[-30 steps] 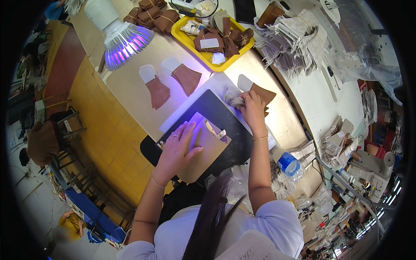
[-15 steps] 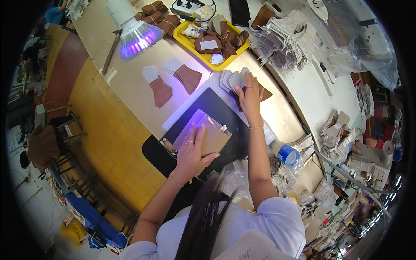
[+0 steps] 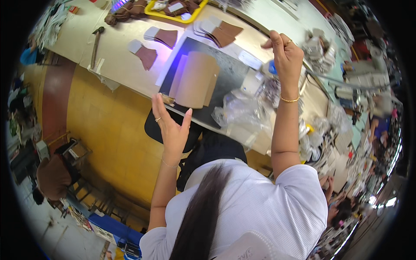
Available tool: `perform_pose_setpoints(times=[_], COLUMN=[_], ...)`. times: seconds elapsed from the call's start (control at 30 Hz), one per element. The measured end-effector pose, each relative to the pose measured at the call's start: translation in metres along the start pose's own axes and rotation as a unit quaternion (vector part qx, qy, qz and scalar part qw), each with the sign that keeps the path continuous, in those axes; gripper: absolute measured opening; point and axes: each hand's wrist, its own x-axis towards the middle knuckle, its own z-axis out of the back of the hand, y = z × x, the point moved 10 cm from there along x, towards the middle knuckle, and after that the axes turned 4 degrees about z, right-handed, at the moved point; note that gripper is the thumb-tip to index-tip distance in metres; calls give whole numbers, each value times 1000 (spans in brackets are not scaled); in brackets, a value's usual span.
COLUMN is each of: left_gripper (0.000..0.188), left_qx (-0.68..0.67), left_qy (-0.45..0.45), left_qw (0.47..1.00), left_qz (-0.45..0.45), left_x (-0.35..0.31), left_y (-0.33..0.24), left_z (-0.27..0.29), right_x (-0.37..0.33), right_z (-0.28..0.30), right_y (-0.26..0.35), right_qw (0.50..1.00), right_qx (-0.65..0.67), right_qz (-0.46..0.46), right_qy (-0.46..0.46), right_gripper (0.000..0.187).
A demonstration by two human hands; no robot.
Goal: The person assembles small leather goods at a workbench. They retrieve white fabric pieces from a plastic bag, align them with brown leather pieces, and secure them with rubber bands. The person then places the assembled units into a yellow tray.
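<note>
My left hand [image 3: 172,130] is open, fingers spread, at the near left edge of a black mat [image 3: 236,76]. On that mat rests a tan, curved, board-like piece [image 3: 198,80], just beyond my left fingertips. My right hand [image 3: 287,56] is raised over the right side of the table with its fingers curled in; whether anything is inside them is hidden. Past the mat lies a fanned stack of brown pieces with pale ends [image 3: 223,34]. Two similar groups, one of brown pieces [image 3: 166,37] and another of brown pieces [image 3: 146,56], lie left of it.
A hammer [image 3: 96,45] lies at the table's left. At the far side stands a yellow tray [image 3: 193,16] with brown bundles. Crumpled clear plastic [image 3: 245,108] sits right of the mat, near a bottle with a blue label [image 3: 272,67]. A white card [image 3: 250,60] lies beyond the plastic.
My right hand has left the fanned brown stack, moved right and curled its fingers. My left hand has come off the tan piece toward me. The whole view has shifted.
</note>
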Motion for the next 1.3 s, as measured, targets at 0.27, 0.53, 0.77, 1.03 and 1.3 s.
perform_pose_setpoints(times=[0.27, 0.53, 0.77, 1.03, 1.3], left_gripper=[94, 88, 66, 45, 58], left_qx=[6, -336, -688, -609, -463], left_qy=[108, 279, 396, 316, 297], left_qw=[994, 868, 463, 699, 835], left_qz=[2, 235, 394, 204, -10], left_x=[-126, -210, -227, -175, -157], left_y=[31, 114, 102, 26, -58], left_z=[-5, -69, -155, -73, -28], right_x=[-168, -311, -416, -400, -345], right_z=[7, -70, -56, 24, 49], right_y=[-16, -54, 79, 97, 68], right_qw=[912, 973, 967, 979, 869], right_qx=[-363, -154, 26, 173, 446], right_qz=[98, 19, 167, 61, -176], right_qy=[166, 169, 190, 86, 119], right_gripper=[62, 24, 28, 32, 78])
